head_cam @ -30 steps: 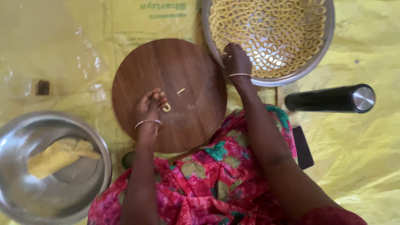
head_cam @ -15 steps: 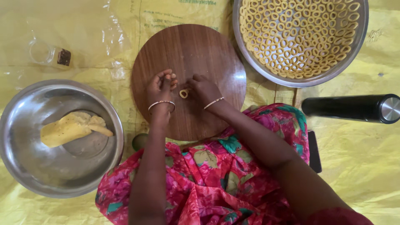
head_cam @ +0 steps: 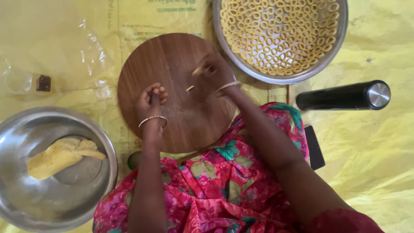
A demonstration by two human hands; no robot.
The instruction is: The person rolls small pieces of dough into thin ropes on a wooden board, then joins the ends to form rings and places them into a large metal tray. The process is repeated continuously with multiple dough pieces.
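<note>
Left hand [head_cam: 152, 100]: rests on the round wooden board [head_cam: 177, 129], fingers curled in loosely; whether it holds anything I cannot tell.
Right hand [head_cam: 211, 69]: blurred, over the board's far edge, fingers pinched on a small piece of dough [head_cam: 197, 70].
Dough bit [head_cam: 189, 88]: lies loose on the board between the two hands.
Steel tray [head_cam: 340, 39]: beyond the board to the right, filled with dough rings.
Steel bowl [head_cam: 26, 203]: at the left, holding a yellow dough lump [head_cam: 56, 157].
Black cylinder [head_cam: 340, 97]: lies on the yellow sheet [head_cam: 379, 151], right of the board.
</note>
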